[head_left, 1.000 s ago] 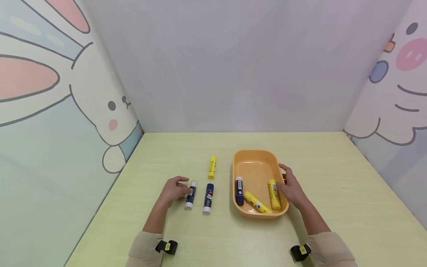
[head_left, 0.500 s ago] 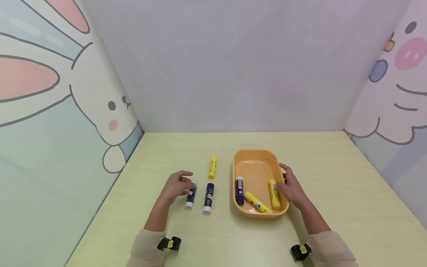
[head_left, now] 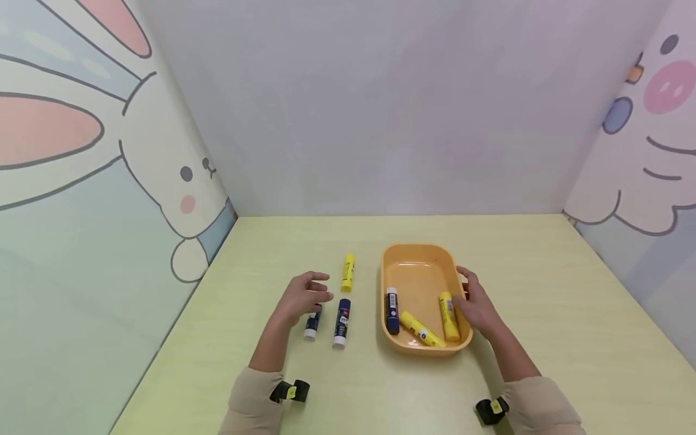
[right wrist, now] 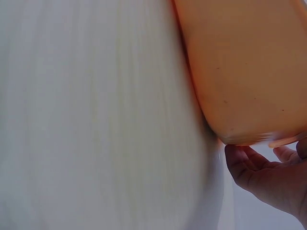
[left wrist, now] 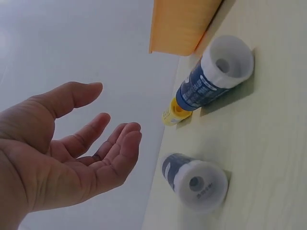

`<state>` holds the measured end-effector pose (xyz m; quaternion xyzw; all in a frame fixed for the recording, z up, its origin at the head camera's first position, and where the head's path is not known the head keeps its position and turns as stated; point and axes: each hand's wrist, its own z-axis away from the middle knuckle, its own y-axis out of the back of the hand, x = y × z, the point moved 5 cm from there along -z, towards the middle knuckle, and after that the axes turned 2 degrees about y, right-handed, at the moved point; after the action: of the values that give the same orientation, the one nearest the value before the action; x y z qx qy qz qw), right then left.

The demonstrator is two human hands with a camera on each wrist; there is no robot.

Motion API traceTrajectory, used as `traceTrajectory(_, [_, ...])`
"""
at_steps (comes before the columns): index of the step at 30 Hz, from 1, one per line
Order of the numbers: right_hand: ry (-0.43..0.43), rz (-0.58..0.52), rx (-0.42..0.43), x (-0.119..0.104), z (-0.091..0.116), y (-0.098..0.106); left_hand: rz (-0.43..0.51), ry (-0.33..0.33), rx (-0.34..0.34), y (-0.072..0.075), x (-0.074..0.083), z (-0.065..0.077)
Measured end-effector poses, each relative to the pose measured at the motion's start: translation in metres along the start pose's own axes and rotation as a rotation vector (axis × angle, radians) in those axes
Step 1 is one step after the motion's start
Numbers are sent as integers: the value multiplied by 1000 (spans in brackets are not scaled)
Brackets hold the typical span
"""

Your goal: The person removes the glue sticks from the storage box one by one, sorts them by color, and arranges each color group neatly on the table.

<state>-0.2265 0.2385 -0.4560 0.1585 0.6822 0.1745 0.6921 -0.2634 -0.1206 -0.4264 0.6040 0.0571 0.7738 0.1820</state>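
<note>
My left hand [head_left: 303, 295] hovers above the table with nothing in it, fingers loosely spread in the left wrist view. Partly hidden beneath it in the head view lies a navy glue stick [head_left: 312, 326] with a white end. To its right is a second navy glue stick [head_left: 341, 324], and farther back a yellow glue stick [head_left: 348, 272]. My right hand [head_left: 478, 307] grips the right side of an orange plastic tray [head_left: 415, 275], thumb over the rim and fingers outside. Inside the tray are one navy glue stick [head_left: 392, 312] and two yellow ones.
The pale wooden table [head_left: 522, 260] meets a plain grey wall [head_left: 370, 121] at the back. Side walls with a cartoon rabbit [head_left: 163, 175] and a cartoon pig [head_left: 666, 90] bound it left and right.
My left hand has risen off the left navy glue stick and shifted rightward and away from me, fingers emptied. The right hand and the tray have stayed put.
</note>
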Motion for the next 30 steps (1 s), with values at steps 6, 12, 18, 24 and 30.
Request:
traceTrajectory(6, [1, 1, -2, 0, 0, -1, 3, -30, -22, -8, 5, -2])
traceTrajectory(12, [3, 4, 2, -2, 0, 0, 21, -38, -56, -20, 10, -5])
traceTrajectory(18, [6, 0, 1, 0, 0, 1, 44, -101, -94, -31, 22, -4])
traceTrajectory(24, [-2, -3, 7, 5, -1, 2, 50, -150, -123, -40, 32, -3])
traceTrajectory(30, [25, -30, -23, 6, 1, 6, 67, -155, -157, -51, 42, -5])
